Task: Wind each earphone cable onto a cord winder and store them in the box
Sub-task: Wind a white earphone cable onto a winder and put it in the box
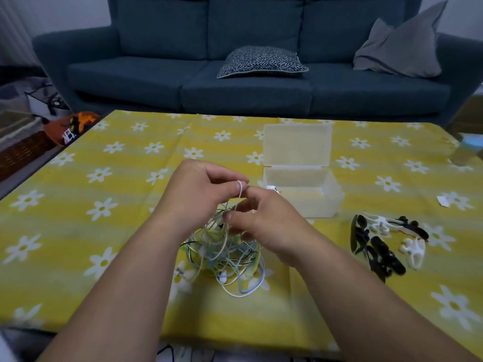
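A white cable (240,188) is pinched between thumb & forefinger of the left hand (201,189), with a small loop seen standing up over the fingertip. The same cable is gripped lower down by the right hand (261,223), fingers curled, thumb pressed to the strand. Both hands are held close together above the centre of a table covered w/ a yellow daisy-print cloth (117,178). From the hands the cable is led down into a tangle (224,259) of white, pale-blue & black earphone leads, heaped on the cloth just below the wrists. A clear plastic box (337,202) is set just right of the hands, its hinged lid (296,145) stood open at the back. Black & white winders (384,244) are piled near the box, nearer the table's front edge, well apart from the tangle. A scrap of white paper (444,201) is seen towards the right edge. Behind the table, a dark blue sofa (156,82) is seen, w/ a patterned cushion (261,62) laid on its seat.
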{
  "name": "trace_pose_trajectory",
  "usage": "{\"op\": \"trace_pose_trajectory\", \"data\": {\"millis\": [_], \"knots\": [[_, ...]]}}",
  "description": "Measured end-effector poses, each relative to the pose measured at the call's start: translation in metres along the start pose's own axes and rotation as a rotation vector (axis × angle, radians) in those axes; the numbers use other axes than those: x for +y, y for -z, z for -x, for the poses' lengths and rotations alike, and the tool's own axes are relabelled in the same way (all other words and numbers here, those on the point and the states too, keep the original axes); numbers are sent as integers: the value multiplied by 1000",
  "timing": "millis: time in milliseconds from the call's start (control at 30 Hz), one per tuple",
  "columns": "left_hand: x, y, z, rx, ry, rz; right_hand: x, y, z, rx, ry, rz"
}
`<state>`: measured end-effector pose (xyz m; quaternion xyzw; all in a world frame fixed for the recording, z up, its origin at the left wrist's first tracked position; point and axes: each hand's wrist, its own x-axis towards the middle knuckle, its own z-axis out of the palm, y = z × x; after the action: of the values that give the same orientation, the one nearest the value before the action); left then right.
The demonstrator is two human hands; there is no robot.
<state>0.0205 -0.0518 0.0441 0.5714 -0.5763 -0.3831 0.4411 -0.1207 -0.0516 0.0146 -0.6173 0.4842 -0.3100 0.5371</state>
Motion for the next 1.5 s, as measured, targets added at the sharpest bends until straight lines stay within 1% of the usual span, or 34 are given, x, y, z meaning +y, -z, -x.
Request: {"op": "trace_pose_trajectory", "data": {"millis": [100,200,267,333,433,500,600,700,767,867,933,1033,1133,1233,1300,1333,1400,1433,1500], "knots": [[0,-2,3,-55,-3,77,4,4,0,71,6,13],[-8,3,2,-122,69,38,1,11,4,134,-54,-160],[-16,5,2,-130,162,-71,-2,16,6,146,-87,-249],[-26,5,4,-148,229,-265,-4,19,8,159,-90,-256],[-40,-1,5,-225,287,-555,-5,23,9,207,-88,-255],[-46,-4,4,-218,300,-623,-4,27,11,215,-100,-287],[-50,-5,-1,-152,261,-628,-5,33,15,129,-117,-369],[-49,-3,-5,-54,174,-562,-5,39,14,55,-174,-275],[-42,0,-6,4,131,-508,-1,40,11,94,-229,-160],[-34,0,-7,20,84,-427,8,39,3,149,-243,27],[-30,-1,-8,24,72,-372,11,37,0,143,-235,58],[-27,-1,-10,41,76,-236,8,30,-2,54,-262,3],[-24,-2,-9,54,99,-102,10,18,-5,-79,-257,59],[-19,-3,-10,33,95,38,12,7,-8,-138,-219,70],[-15,-1,-11,-5,83,124,14,1,-11,-94,-185,87],[-14,0,-11,-13,82,154,15,-1,-13,-49,-139,159],[-11,2,-9,-16,79,188,18,-5,-16,20,-3,392],[-10,3,-9,-17,75,201,18,-7,-17,26,51,487],[-7,4,-7,-23,61,231,18,-11,-17,-21,96,580]]}}
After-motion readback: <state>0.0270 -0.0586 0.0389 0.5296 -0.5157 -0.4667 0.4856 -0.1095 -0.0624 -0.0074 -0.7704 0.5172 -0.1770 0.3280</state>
